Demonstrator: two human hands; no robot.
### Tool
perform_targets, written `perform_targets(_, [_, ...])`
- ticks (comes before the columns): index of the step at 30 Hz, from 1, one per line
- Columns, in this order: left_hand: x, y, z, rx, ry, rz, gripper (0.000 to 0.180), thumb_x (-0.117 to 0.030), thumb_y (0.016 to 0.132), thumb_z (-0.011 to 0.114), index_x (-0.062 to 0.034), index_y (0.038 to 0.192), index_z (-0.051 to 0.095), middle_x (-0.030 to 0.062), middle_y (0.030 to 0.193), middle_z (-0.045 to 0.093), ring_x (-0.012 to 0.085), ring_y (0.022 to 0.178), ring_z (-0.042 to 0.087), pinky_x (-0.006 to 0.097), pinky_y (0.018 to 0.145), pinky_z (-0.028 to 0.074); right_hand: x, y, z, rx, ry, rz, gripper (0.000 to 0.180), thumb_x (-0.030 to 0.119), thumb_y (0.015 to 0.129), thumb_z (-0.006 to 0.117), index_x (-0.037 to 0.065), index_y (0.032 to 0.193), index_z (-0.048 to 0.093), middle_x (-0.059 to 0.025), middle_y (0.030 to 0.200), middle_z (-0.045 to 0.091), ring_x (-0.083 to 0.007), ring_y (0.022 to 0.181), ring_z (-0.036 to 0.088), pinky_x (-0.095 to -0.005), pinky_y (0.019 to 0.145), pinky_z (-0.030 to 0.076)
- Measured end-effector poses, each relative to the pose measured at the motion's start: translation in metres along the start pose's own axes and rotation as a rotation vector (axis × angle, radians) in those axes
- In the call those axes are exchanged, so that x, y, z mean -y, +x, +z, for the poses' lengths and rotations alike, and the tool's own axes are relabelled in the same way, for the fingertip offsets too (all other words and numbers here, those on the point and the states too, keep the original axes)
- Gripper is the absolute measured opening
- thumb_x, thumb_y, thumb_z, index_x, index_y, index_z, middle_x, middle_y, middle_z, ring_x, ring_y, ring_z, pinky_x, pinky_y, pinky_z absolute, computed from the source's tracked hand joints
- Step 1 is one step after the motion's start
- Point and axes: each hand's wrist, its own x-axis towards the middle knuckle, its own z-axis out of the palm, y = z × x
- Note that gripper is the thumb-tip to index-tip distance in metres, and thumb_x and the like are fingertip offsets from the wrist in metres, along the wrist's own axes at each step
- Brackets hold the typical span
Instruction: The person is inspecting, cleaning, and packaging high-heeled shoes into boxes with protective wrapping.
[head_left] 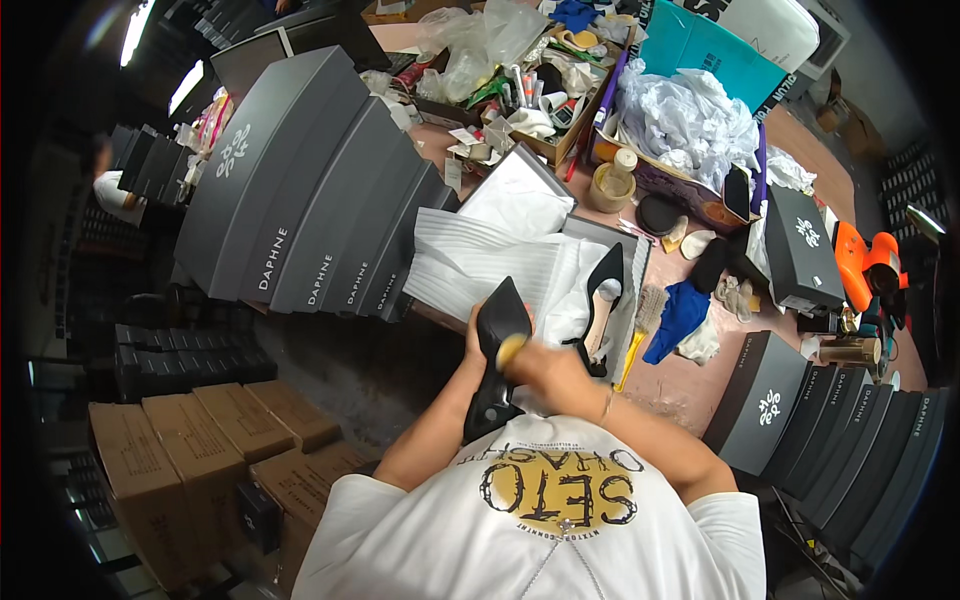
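Head view: the left hand (476,338) has its fingers wrapped round the black pointed high-heeled shoe (497,350), gripping it from behind, sole side toward the person, just above the chest of the white printed T-shirt (545,520). The right hand (528,360) is blurred, its fingers curled round a small yellowish object (511,349) pressed against the shoe's sole; what that object is I cannot tell. Just beyond the hands, an open grey shoe box (600,235) lies on the bench (690,385), lined with white tissue paper (480,262), and the matching second black heeled shoe (603,300) lies inside it, tan insole showing. Beside the box to the right lie a yellow-handled brush (645,325) and a blue cloth (680,312). To the left, a row of dark grey shoe-box lids (300,190) leans in a stack. Farther right stand more dark grey boxes (830,425). Brown cardboard cartons (200,450) sit on the floor at lower left.
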Motion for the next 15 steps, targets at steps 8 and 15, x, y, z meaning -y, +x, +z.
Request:
perform_targets(8, [-0.001,-0.006,0.027,-0.086,0.254,-0.026,0.065,-0.053,0.092,0.032,0.0016,0.122,0.050,0.0190,0.109,0.060,0.0324,0.093,0.062,0.043,0.081,0.053,-0.007,0.015,-0.004,0.063,-0.232,-0.024,0.020,0.012,0.071,0.063,0.013,0.090,0.058,-0.0048,0.081,0.057,-0.0218,0.064,0.063,-0.0344,0.051,0.051])
perform_targets(15, [0.004,-0.008,0.068,0.068,0.151,-0.054,0.053,-0.046,0.095,0.036,-0.0029,0.117,0.056,0.0137,0.107,0.062,0.0240,0.094,0.063,0.037,0.090,0.049,-0.031,0.046,-0.037,-0.176,-0.325,0.163,0.011,0.014,0.078,0.061,0.011,0.087,0.057,-0.0085,0.078,0.057,-0.0252,0.060,0.063,-0.0370,0.047,0.049])
